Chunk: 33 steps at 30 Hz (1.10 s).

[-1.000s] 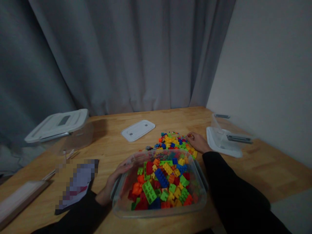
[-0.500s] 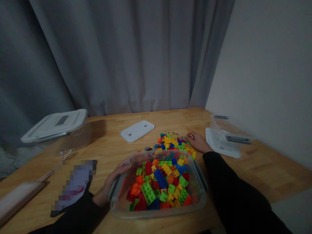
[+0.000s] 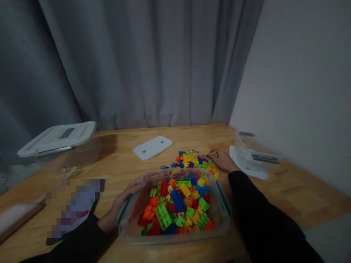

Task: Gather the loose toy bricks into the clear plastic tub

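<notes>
A clear plastic box (image 3: pixel 175 239) stands in front of me, holding many colored toy building bricks (image 3: pixel 178 201). My left hand (image 3: pixel 131 190) is against the box's left side, its fingers wrapped around the far left corner and partly seen through the plastic. Beyond the box lies a heap of smaller bricks (image 3: pixel 189 159) on the table. At the right edge of that heap is my right hand (image 3: pixel 221 159), fingers bent and drawn together near the tabletop. What its fingertips hold, if anything, is too small to name.
On the wooden table (image 3: pixel 117 160) lies a white lid (image 3: pixel 152 148). A lidded clear box (image 3: pixel 63 138) stands at left, near a blurred-out tablet-like device (image 3: pixel 79 212) and a pale long object (image 3: pixel 19 219). At right, another clear box (image 3: pixel 255 151) rests on a white lid (image 3: pixel 246 166).
The view has shifted slightly, so the near box and things at left appear a little further left. My right hand has barely moved at the heap's edge; my left stays on the box.
</notes>
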Motion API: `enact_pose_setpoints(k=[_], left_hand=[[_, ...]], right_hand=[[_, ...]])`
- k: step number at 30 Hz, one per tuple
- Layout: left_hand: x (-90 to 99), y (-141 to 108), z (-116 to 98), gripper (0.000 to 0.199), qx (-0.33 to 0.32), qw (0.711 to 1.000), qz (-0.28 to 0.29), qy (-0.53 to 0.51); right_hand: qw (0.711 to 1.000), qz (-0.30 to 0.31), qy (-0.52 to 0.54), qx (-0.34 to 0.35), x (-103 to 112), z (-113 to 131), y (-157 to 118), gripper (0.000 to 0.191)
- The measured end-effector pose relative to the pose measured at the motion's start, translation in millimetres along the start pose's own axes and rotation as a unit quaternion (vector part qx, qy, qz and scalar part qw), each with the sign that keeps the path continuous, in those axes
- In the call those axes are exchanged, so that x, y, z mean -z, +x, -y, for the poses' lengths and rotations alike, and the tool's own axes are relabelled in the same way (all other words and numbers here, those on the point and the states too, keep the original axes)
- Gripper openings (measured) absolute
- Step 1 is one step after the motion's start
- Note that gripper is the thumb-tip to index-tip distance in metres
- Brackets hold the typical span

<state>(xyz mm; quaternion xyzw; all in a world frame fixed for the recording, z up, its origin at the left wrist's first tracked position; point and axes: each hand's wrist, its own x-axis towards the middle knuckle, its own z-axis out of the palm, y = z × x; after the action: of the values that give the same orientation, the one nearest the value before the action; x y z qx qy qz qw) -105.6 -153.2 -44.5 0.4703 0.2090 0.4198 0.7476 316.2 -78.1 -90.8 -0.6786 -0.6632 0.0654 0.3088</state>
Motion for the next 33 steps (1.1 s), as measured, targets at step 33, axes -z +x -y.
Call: enact_pose_setpoints(k=[33], left_hand=[[-20.2,-8.3,-1.3,0.034,0.017,0.998,-0.030,-0.053]], right_hand=[[0.993,0.063,-0.097,-0.025,11.6,14.2,-5.4,0.042]])
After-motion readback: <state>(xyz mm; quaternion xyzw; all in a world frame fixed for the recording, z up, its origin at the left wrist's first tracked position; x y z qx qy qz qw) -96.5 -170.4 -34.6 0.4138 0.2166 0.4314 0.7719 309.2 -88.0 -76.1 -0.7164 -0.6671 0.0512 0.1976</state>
